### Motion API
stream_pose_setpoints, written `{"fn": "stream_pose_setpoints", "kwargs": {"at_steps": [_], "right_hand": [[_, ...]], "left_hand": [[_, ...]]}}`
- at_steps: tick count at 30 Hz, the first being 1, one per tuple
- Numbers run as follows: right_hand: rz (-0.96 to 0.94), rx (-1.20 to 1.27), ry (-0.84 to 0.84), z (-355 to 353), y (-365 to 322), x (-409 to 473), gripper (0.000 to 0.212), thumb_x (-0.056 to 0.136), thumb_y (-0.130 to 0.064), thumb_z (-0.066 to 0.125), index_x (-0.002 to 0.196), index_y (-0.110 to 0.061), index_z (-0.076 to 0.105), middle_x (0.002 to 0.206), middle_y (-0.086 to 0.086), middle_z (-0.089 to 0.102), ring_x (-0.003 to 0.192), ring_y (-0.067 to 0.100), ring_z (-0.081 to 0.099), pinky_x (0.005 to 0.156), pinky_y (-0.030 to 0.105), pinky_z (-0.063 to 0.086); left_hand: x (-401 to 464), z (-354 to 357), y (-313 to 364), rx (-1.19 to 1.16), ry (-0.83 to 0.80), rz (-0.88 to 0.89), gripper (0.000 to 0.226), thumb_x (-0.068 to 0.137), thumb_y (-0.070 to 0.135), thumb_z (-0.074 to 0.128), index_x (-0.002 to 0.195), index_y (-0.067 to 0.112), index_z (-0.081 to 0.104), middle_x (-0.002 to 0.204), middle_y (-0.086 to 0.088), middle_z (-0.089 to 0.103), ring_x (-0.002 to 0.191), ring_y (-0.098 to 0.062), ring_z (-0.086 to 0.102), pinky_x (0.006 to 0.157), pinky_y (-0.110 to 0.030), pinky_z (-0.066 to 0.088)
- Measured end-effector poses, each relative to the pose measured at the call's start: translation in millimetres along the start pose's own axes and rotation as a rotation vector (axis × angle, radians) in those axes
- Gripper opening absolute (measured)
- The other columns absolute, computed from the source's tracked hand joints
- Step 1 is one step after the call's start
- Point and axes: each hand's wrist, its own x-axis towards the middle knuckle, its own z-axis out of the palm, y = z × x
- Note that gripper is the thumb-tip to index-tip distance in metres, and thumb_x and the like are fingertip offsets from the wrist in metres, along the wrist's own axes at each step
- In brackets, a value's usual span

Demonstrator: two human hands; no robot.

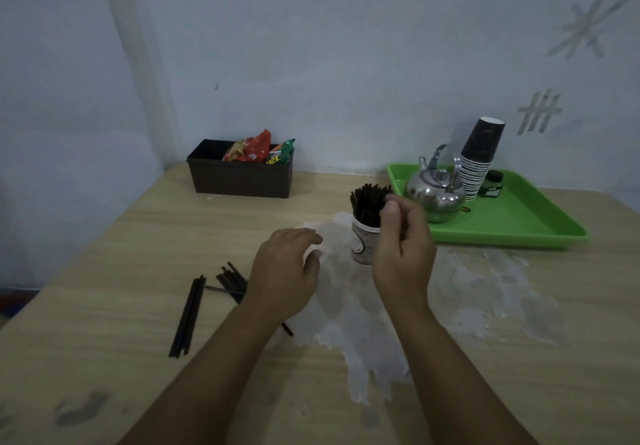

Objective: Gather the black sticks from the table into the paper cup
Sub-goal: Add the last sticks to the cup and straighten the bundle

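Observation:
A paper cup [362, 243] stands mid-table, packed with upright black sticks [369, 202]. My right hand [403, 247] hovers just right of the cup, thumb and fingers loosely apart at the stick tops, nothing visibly in it. My left hand [287, 271] hangs palm down over the table left of the cup, fingers relaxed and empty. Several loose black sticks [232, 280] lie partly under that hand. A separate bunch of black sticks [188, 316] lies further left. One dark stick end [287, 329] pokes out beneath my left wrist.
A green tray [512, 223] at the right holds a metal kettle [436, 191], a stack of dark paper cups [479, 157] and a small green bottle [491, 185]. A dark box [239, 178] with snack packets sits at the back by the wall. Worn white patches mark the tabletop.

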Motion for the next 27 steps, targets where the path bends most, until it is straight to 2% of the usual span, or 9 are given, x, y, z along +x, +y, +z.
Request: {"fn": "stream_pose_setpoints", "kwargs": {"at_steps": [2,4,7,11,13,17,23,25,27], "right_hand": [[0.034,-0.023,-0.157,6.6,-5.2,-17.7,0.013,0.098,-0.036,0.051,0.094,-0.035,0.064,0.074,-0.013,0.062,0.065,0.006,0.057,0.055,0.025,0.046],[0.068,-0.095,-0.356,16.8,-5.2,-36.5,0.013,0.096,-0.034,0.055,0.091,-0.031,0.066,0.071,-0.018,0.060,0.063,0.002,0.055,0.055,0.013,0.040],[0.115,-0.264,-0.622,34.4,-7.2,-61.2,0.018,0.093,-0.036,0.058,0.103,-0.026,0.069,0.093,-0.013,0.067,0.078,0.001,0.058,0.069,0.020,0.048],[0.125,-0.429,-0.823,55.9,-20.3,-81.6,0.037,0.096,-0.043,0.052,0.124,-0.022,0.062,0.119,0.001,0.061,0.104,0.016,0.056,0.083,0.029,0.047],[0.110,-0.556,-0.874,66.4,-28.2,-88.0,0.044,0.096,-0.046,0.048,0.130,-0.020,0.059,0.125,0.005,0.058,0.113,0.023,0.051,0.087,0.034,0.046],[0.048,-0.799,-0.924,86.7,-44.8,-103.6,0.056,0.093,-0.061,0.041,0.123,-0.016,0.058,0.121,0.009,0.058,0.109,0.028,0.048,0.081,0.039,0.041],[0.078,-0.955,-0.962,117.3,-59.9,-130.7,0.104,0.074,-0.090,0.021,0.135,-0.010,0.048,0.134,0.012,0.046,0.122,0.032,0.036,0.095,0.048,0.030],[0.058,-1.000,-0.938,122.5,-62.6,-137.0,0.109,0.069,-0.094,0.021,0.132,-0.010,0.050,0.128,0.010,0.045,0.116,0.030,0.036,0.090,0.047,0.028],[0.029,-1.032,-0.927,124.0,-62.3,-138.9,0.103,0.070,-0.092,0.026,0.128,-0.011,0.051,0.123,0.008,0.044,0.112,0.028,0.035,0.087,0.046,0.027]], "left_hand": [[-12.2,-16.0,-12.3,-0.010,0.022,-0.093,0.024,0.090,0.025,0.057,0.112,0.021,0.064,0.114,0.003,0.067,0.107,-0.016,0.058,0.091,-0.026,0.040],[-24.6,-34.9,-26.4,-0.004,0.045,-0.177,0.025,0.090,0.027,0.056,0.112,0.021,0.065,0.113,0.004,0.068,0.102,-0.014,0.060,0.087,-0.026,0.043],[-42.7,-62.3,-45.0,0.019,0.088,-0.258,0.021,0.088,0.024,0.059,0.107,0.019,0.068,0.104,0.001,0.071,0.088,-0.015,0.063,0.077,-0.026,0.047],[-66.4,-86.1,-68.8,0.071,0.124,-0.356,0.016,0.087,0.021,0.061,0.100,0.020,0.069,0.096,0.000,0.072,0.082,-0.018,0.064,0.073,-0.025,0.046],[-78.0,-94.3,-81.6,0.097,0.132,-0.397,0.016,0.087,0.023,0.060,0.101,0.022,0.069,0.098,0.000,0.072,0.085,-0.017,0.064,0.073,-0.025,0.046],[-96.0,-105.0,-99.7,0.195,0.134,-0.432,0.019,0.089,0.020,0.056,0.105,0.021,0.067,0.102,-0.002,0.071,0.093,-0.021,0.062,0.073,-0.029,0.045],[-110.0,-106.1,-106.9,0.225,0.159,-0.469,0.021,0.086,0.011,0.056,0.102,0.013,0.070,0.102,-0.009,0.071,0.098,-0.029,0.060,0.082,-0.037,0.048],[-110.8,-105.6,-106.0,0.211,0.171,-0.481,0.022,0.086,0.010,0.057,0.103,0.012,0.070,0.104,-0.009,0.071,0.098,-0.028,0.061,0.083,-0.037,0.048],[-110.4,-106.2,-105.7,0.211,0.167,-0.478,0.022,0.086,0.011,0.057,0.103,0.012,0.070,0.104,-0.009,0.071,0.099,-0.029,0.061,0.085,-0.038,0.049]]}}
